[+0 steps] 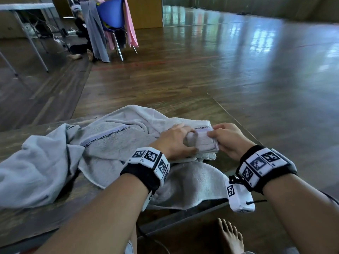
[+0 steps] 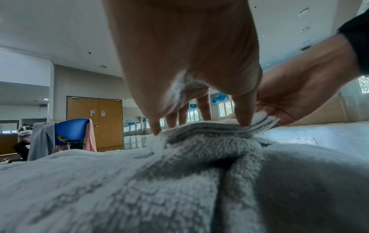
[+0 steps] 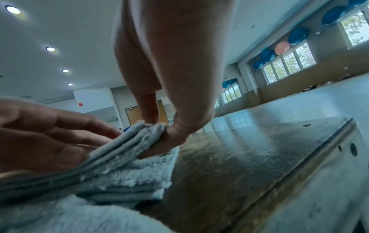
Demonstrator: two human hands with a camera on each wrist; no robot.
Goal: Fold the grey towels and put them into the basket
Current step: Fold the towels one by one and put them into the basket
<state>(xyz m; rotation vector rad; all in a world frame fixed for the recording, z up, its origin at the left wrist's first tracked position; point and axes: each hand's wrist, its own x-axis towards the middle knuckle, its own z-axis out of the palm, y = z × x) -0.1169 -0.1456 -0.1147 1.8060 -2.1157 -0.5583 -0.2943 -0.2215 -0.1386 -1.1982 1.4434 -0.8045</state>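
Observation:
On the table (image 1: 27,222) lies a small grey towel (image 1: 203,143) folded into several layers, resting on a heap of loose grey towels (image 1: 113,143). My left hand (image 1: 174,142) lies on its left end, fingers fairly straight and pressing down on top (image 2: 243,113). My right hand (image 1: 231,140) pinches the layered right end between thumb and finger (image 3: 167,135). In the right wrist view the folded towel (image 3: 123,151) shows its stacked edges, with the left hand (image 3: 40,134) flat on it. Another grey towel (image 1: 192,184) hangs over the near edge. No basket is in view.
A crumpled grey towel (image 1: 27,171) covers the table's left part. The table's right edge (image 3: 299,165) is close to the folded towel. Across the wooden floor stands a blue chair (image 1: 110,15) draped with grey and pink cloths, a person (image 1: 80,33) seated behind it. My bare foot (image 1: 231,237) is below.

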